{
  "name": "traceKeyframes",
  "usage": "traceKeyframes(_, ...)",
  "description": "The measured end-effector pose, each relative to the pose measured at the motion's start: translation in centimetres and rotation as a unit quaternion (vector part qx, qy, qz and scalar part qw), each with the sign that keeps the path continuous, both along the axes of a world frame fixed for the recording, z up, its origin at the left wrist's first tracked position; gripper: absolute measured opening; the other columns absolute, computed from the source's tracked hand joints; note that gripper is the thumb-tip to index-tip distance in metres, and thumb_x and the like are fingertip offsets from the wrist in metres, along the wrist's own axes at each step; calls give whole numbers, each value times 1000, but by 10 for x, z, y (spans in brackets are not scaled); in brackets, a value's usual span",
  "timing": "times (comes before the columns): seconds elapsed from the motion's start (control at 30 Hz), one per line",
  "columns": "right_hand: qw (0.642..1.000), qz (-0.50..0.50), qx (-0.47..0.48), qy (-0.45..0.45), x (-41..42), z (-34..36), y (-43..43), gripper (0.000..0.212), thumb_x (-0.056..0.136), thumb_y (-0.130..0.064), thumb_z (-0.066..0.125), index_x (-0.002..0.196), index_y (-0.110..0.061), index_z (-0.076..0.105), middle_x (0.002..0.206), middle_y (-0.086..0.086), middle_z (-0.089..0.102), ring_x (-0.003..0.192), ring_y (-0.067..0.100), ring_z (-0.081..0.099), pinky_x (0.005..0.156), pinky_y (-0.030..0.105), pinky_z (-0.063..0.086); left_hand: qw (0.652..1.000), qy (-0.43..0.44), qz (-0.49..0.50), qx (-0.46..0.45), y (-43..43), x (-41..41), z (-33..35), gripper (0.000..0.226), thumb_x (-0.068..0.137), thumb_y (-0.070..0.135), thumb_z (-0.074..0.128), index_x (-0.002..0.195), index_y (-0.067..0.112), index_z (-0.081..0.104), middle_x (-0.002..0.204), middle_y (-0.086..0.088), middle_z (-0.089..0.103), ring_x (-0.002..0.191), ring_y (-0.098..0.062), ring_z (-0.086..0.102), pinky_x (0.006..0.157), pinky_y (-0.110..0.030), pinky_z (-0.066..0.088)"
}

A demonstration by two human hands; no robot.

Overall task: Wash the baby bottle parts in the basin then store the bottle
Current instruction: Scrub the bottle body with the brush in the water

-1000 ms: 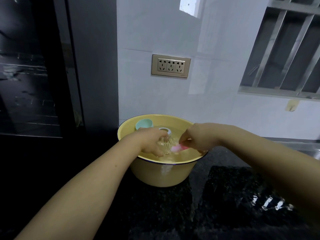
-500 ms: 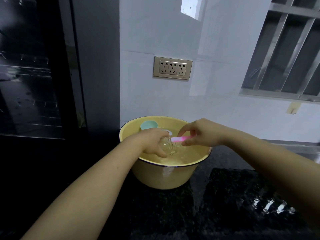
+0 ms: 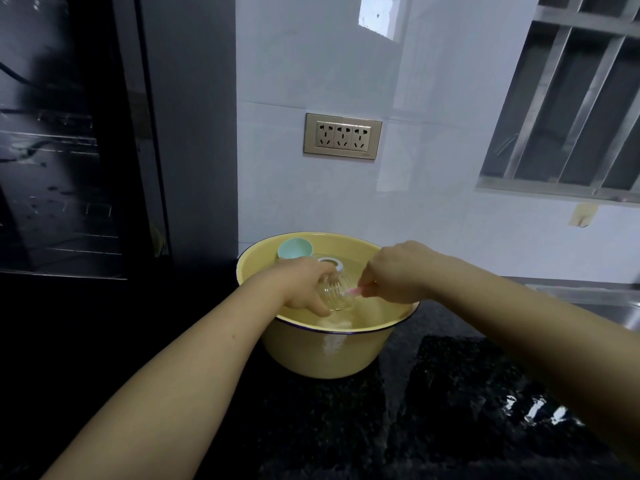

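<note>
A yellow basin [image 3: 329, 355] with water stands on the dark counter. Over it my left hand [image 3: 301, 287] grips a clear baby bottle [image 3: 337, 292], held on its side with the mouth toward the right. My right hand [image 3: 398, 271] holds a pink brush handle [image 3: 356, 291] whose far end goes into the bottle's mouth. A teal cap [image 3: 294, 248] leans at the basin's back left rim. A white ring [image 3: 330, 262] floats just behind the bottle.
The black speckled counter [image 3: 433, 410] spreads in front, wet and shiny at the right. A dark glass-door cabinet [image 3: 69, 150] stands at the left. A wall socket [image 3: 343, 136] sits above the basin. A steel sink edge [image 3: 616, 306] shows at the far right.
The pink brush has gone in and out of the bottle's mouth, and my right hand has shifted slightly. My left hand has kept its hold on the bottle over the water.
</note>
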State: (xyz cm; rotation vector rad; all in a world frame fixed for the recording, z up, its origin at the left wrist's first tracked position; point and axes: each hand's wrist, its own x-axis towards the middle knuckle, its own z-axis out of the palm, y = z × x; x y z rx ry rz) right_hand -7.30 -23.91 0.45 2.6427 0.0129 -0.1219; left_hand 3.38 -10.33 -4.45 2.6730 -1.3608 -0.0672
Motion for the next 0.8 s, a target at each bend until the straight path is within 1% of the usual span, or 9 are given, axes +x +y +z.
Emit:
traceKeyframes(0.1, 996, -11, 83, 44, -2, 1, 0, 57, 94, -61, 31, 94, -17, 67, 89, 1, 63, 79, 19, 53, 71, 29, 39, 1000, -17, -4, 1, 0, -2, 1, 59, 73, 46, 69, 124, 29, 46, 104, 7, 50, 92, -17, 50, 80, -30, 41)
traceKeyframes(0.17, 986, -20, 157, 50, -5, 1, -3, 53, 92, -63, 37, 74, -20, 62, 69, -1, 59, 64, 14, 49, 68, 29, 40, 999, -34, -9, -3, 1, -3, 1, 62, 73, 44, 69, 128, 29, 45, 116, 7, 53, 102, -18, 53, 85, -32, 39)
traceKeyframes(0.2, 980, -27, 192, 46, -5, 1, -5, 49, 91, -62, 39, 72, -23, 61, 62, -2, 57, 59, 12, 49, 66, 28, 41, 999, -43, -13, -10, 1, -3, 1, 64, 73, 42, 69, 130, 31, 43, 121, 8, 53, 107, -19, 54, 88, -33, 38)
traceKeyframes(0.33, 955, -41, 295, 2, -6, 1, -10, 42, 93, -52, 44, 95, -19, 70, 62, -4, 54, 61, 13, 51, 62, 23, 40, 998, -48, -14, -29, 1, -3, 2, 72, 72, 42, 71, 136, 34, 38, 131, 12, 48, 118, -16, 49, 96, -35, 34)
traceKeyframes(0.47, 940, -32, 338, -34, -10, -1, -13, 40, 88, -57, 52, 69, -23, 61, 55, -9, 41, 53, 5, 40, 54, 19, 30, 999, -30, -13, -42, 2, -4, 3, 70, 72, 44, 72, 134, 33, 41, 128, 11, 50, 115, -17, 51, 94, -34, 35)
traceKeyframes(0.57, 925, -49, 371, -70, -9, -4, -18, 30, 86, -51, 59, 91, -23, 67, 61, -14, 47, 56, 0, 45, 53, 13, 32, 998, -19, -13, -51, 2, -3, 3, 64, 72, 42, 72, 129, 33, 45, 113, 9, 50, 109, -18, 52, 85, -31, 37)
traceKeyframes(0.63, 917, -59, 386, -86, -7, -5, -19, 34, 84, -54, 58, 102, -25, 66, 60, -13, 52, 55, 0, 49, 55, 17, 36, 998, -16, -15, -53, 2, -3, 4, 59, 72, 40, 72, 125, 34, 46, 103, 10, 46, 105, -18, 52, 79, -29, 36)
traceKeyframes(0.7, 931, -55, 349, -97, -4, -7, -16, 39, 85, -59, 54, 107, -28, 65, 64, -13, 51, 64, 6, 52, 62, 22, 41, 998, -14, -12, -54, 2, -4, 4, 62, 72, 39, 73, 127, 34, 45, 101, 12, 43, 102, -15, 51, 79, -28, 35)
traceKeyframes(0.8, 961, -58, 253, -96, -2, -9, -10, 49, 87, -65, 41, 113, -30, 63, 84, -9, 59, 89, 17, 54, 77, 29, 44, 998, -11, -11, -60, 3, -2, 3, 66, 71, 39, 73, 130, 35, 44, 106, 13, 47, 106, -14, 51, 80, -27, 35)
